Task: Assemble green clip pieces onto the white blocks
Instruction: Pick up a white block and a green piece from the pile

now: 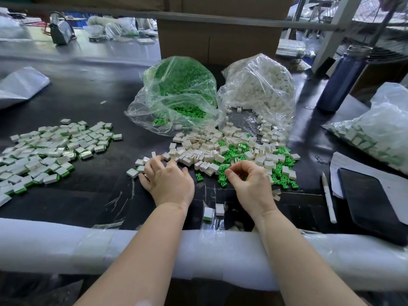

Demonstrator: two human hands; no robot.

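Scanning from the left, I see assembled blocks (50, 151) heaped on the black table (92, 102). My left hand (167, 182) lies palm down, fingers loosely spread over a few loose white blocks (141, 165) at the near-left edge of the mixed pile, gripping none that I can see. Just right, my right hand (249, 182) curls its fingers into a pinch over the green clip pieces (223, 176); whether one is caught I cannot tell. Those clips lie directly under and left of its fingertips, so I judge this hand nearer. Behind, one open clear bag (176, 93) holds green clips, the next bag (260, 85) white blocks.
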